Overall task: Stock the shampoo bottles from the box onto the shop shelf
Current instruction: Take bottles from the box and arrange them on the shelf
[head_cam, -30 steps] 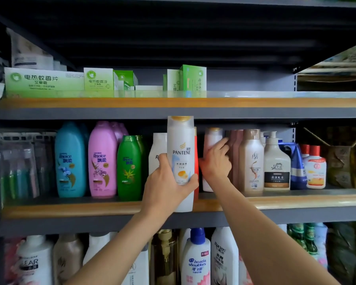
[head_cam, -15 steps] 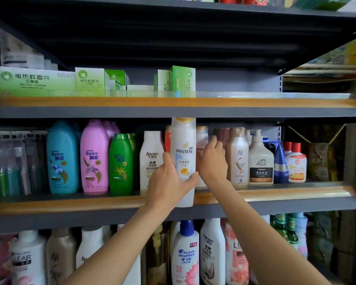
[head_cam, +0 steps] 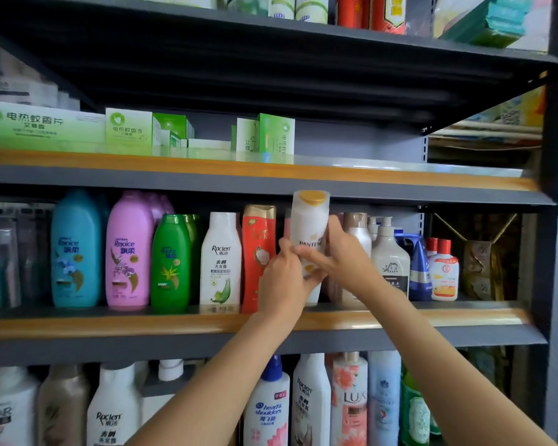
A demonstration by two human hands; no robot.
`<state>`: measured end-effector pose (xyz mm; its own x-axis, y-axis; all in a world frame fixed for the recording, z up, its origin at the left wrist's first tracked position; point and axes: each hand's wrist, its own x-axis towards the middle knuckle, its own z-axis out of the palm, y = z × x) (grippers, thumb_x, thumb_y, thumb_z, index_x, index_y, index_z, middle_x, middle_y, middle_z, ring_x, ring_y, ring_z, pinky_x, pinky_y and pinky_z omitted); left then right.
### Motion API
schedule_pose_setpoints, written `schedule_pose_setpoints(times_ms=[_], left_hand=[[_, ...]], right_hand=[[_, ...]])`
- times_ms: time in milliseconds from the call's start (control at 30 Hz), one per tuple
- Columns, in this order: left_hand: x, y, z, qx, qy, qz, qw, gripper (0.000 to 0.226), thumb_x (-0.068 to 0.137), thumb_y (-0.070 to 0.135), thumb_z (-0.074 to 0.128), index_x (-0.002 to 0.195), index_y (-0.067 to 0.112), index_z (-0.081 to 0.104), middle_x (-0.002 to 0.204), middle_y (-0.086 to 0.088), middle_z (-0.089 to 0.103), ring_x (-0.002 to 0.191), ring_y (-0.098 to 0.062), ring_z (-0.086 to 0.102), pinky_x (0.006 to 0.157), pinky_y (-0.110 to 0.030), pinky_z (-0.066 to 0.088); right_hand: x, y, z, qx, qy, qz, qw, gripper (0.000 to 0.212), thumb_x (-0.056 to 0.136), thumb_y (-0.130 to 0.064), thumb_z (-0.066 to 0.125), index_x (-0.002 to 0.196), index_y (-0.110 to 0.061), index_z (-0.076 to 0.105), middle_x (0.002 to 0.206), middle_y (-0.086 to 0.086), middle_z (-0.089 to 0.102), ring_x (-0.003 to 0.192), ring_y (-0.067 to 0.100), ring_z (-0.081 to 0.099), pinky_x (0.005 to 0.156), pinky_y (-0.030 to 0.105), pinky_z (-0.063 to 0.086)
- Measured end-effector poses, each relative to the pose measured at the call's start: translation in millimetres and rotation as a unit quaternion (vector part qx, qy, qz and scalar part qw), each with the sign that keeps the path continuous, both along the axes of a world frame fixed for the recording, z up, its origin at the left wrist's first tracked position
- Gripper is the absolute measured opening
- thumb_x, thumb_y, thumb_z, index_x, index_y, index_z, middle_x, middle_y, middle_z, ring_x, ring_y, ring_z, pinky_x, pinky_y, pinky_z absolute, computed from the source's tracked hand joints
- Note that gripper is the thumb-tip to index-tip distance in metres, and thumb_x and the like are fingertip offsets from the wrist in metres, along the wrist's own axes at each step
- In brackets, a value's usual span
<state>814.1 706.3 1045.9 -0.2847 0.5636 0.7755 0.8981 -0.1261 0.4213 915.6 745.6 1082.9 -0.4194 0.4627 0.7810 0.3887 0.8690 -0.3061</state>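
Both my hands are on one white Pantene bottle (head_cam: 310, 233), which I hold upright at the middle shelf (head_cam: 110, 326), in the slot between the red bottle (head_cam: 258, 252) and the beige bottle (head_cam: 356, 230). My left hand (head_cam: 281, 284) wraps the lower body from the front and left, fingers curled round it, because the weight sits there. My right hand (head_cam: 339, 255) closes on the label area from the right, thumb across the front. I judge it steadies the bottle and keeps the neighbours on that side from tipping.

The bottle's gold cap (head_cam: 312, 197) stands level with the grey lip of the shelf above, so clearance overhead is tight. Its base is hidden behind my left hand. I cannot tell whether it rests on the board or hangs just over it.

Further along the row, the white Raclen bottle (head_cam: 221, 259), green bottle (head_cam: 170, 262), pink Rejoice bottle (head_cam: 128, 249) and blue Rejoice bottle (head_cam: 75, 249) stand upright, labels forward, near the front edge. I judge the held bottle belongs in the same line, facing out.

Above, green cartons (head_cam: 42, 123) sit on the upper shelf. The box named in the task is not in view.
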Motion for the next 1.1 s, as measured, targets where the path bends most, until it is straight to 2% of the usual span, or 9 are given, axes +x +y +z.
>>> schedule_pose_setpoints(times_ms=[100,233,433,533,633,767,867,967,1100], left_hand=[[-5.2,6.0,-9.8,-0.045,0.036,0.037,0.998,0.060,0.082,0.051,0.061,0.114,0.006,0.038,0.100,-0.007,0.065,0.089,-0.025,0.067,0.061,-0.026,0.045],[-9.5,11.3,-11.6,-0.054,0.042,0.038,0.997,0.059,0.082,0.052,0.060,0.114,0.007,0.038,0.100,-0.007,0.067,0.087,-0.024,0.068,0.064,-0.029,0.051],[-13.8,4.6,-12.3,-0.092,0.049,0.042,0.994,0.052,0.088,0.042,0.058,0.120,0.007,0.037,0.109,-0.010,0.064,0.097,-0.029,0.065,0.074,-0.031,0.050],[-24.1,-2.6,-16.3,-0.074,0.067,0.031,0.994,0.048,0.089,0.041,0.057,0.119,0.009,0.038,0.102,-0.008,0.067,0.089,-0.025,0.067,0.073,-0.033,0.055],[-33.2,-9.8,-17.6,-0.063,0.077,0.003,0.995,0.046,0.089,0.038,0.056,0.123,0.011,0.041,0.100,-0.002,0.066,0.087,-0.016,0.066,0.076,-0.031,0.056],[-43.0,-23.7,-19.7,0.000,0.107,0.059,0.992,0.035,0.093,0.035,0.051,0.118,0.012,0.043,0.109,-0.002,0.058,0.093,-0.020,0.063,0.075,-0.027,0.052],[-48.1,-27.3,-18.7,-0.054,0.120,0.125,0.983,0.036,0.095,0.037,0.047,0.118,0.010,0.041,0.114,-0.004,0.056,0.097,-0.025,0.064,0.073,-0.031,0.050],[-52.4,-27.3,-17.4,-0.103,0.139,0.164,0.971,0.039,0.095,0.038,0.047,0.118,0.008,0.038,0.109,-0.008,0.063,0.096,-0.027,0.066,0.073,-0.033,0.052],[-54.9,-25.9,-17.3,-0.141,0.132,0.193,0.962,0.048,0.094,0.039,0.049,0.122,0.003,0.037,0.105,-0.011,0.067,0.095,-0.026,0.067,0.070,-0.030,0.051]], right_hand=[[-2.6,11.5,-10.3,-0.075,-0.024,0.019,0.997,0.054,0.084,-0.040,0.064,0.106,0.004,0.041,0.094,0.024,0.064,0.087,0.035,0.062,0.076,0.046,0.050],[-8.1,20.6,-11.5,-0.119,-0.035,0.014,0.992,0.042,0.086,-0.042,0.061,0.090,-0.005,0.040,0.070,0.002,0.049,0.065,0.016,0.048,0.058,0.025,0.039],[-14.4,27.5,-4.9,-0.155,-0.052,-0.035,0.986,0.054,0.075,-0.047,0.072,0.093,-0.005,0.044,0.084,0.009,0.057,0.074,0.025,0.057,0.069,0.039,0.048],[-15.2,24.2,-9.2,-0.188,-0.114,-0.063,0.973,0.051,0.071,-0.048,0.075,0.088,-0.012,0.043,0.087,0.005,0.057,0.072,0.020,0.058,0.064,0.036,0.054],[-17.2,21.4,-11.4,-0.239,-0.095,-0.051,0.965,0.047,0.073,-0.040,0.077,0.093,-0.009,0.047,0.083,0.006,0.062,0.063,0.019,0.065,0.048,0.027,0.055],[-19.5,20.0,-8.0,-0.254,-0.083,-0.065,0.961,0.034,0.077,-0.033,0.075,0.077,-0.012,0.048,0.073,0.008,0.064,0.063,0.026,0.069,0.065,0.035,0.060],[-21.5,18.7,-7.8,-0.254,-0.085,-0.087,0.959,0.035,0.080,-0.032,0.072,0.076,-0.015,0.042,0.082,0.010,0.063,0.065,0.026,0.069,0.071,0.038,0.059],[-23.7,14.9,-11.1,-0.250,-0.079,-0.102,0.960,0.037,0.081,-0.033,0.071,0.088,-0.011,0.041,0.090,0.011,0.064,0.068,0.027,0.070,0.073,0.040,0.059],[-27.1,6.9,-16.2,-0.233,-0.086,-0.151,0.957,0.043,0.085,-0.039,0.064,0.096,-0.008,0.036,0.092,0.012,0.067,0.055,0.023,0.064,0.053,0.027,0.049]])
